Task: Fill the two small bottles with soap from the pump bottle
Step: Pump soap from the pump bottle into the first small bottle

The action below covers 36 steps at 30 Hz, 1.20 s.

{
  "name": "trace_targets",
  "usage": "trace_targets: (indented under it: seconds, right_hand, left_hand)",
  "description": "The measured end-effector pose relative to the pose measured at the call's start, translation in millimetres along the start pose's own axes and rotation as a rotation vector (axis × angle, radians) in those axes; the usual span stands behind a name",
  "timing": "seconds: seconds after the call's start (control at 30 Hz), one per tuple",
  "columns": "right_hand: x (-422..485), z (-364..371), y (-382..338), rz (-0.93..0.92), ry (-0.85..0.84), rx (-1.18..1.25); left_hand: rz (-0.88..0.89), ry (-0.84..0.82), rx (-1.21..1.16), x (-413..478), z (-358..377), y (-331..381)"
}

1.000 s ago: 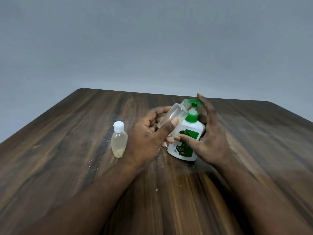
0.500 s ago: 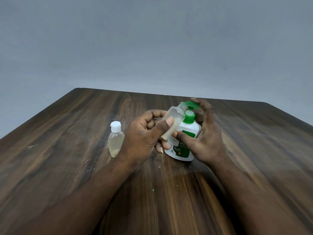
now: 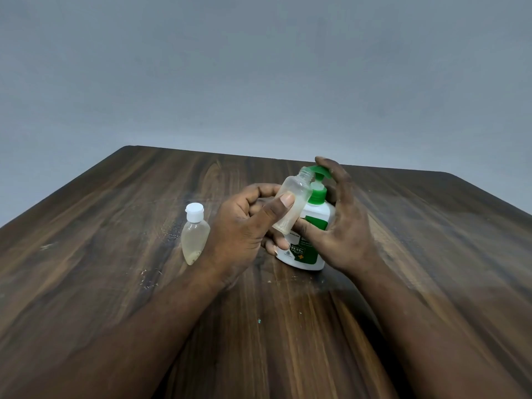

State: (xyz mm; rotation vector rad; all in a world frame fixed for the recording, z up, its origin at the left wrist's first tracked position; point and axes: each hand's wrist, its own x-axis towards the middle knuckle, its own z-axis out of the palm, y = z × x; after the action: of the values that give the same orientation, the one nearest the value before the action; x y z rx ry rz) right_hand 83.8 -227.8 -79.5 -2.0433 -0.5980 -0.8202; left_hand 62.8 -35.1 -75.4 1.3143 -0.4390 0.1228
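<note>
L hand [image 3: 244, 226] tilts open bottle [image 3: 293, 203] at pump nozzle [image 3: 318, 169].

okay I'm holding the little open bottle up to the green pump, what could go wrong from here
1. The open small bottle is tilted in your left hand, its narrow mouth beside the pump spout; a slight misalignment could send soap down the outside onto the table.
2. Your right hand both presses and steadies the pump bottle; a hard press might tip or slide it.
3. The capped small bottle stands close to your left wrist and could get knocked over.
</note>
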Motion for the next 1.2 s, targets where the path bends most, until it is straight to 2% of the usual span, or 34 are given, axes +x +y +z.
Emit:
trace_targets:
  seconds: [0.13, 0.9, 1.2]
  right_hand:
    - [-0.3, 0.2, 1.2, 0.008, -0.002, 0.083]
    - [-0.7, 2.1, 2.3, -0.036, 0.008, 0.066]
    - [-0.2, 2.7, 2.4, -0.014, -0.009, 0.097]
  left_hand:
    - [-0.007, -0.01, -0.01, 0.6, -1.3, -1.7]
    - [-0.044, -0.088, -0.099, 1.4, -7.4, -2.5]
    - [-0.054, -0.061, -0.117, 1.9, -7.3, -2.1]
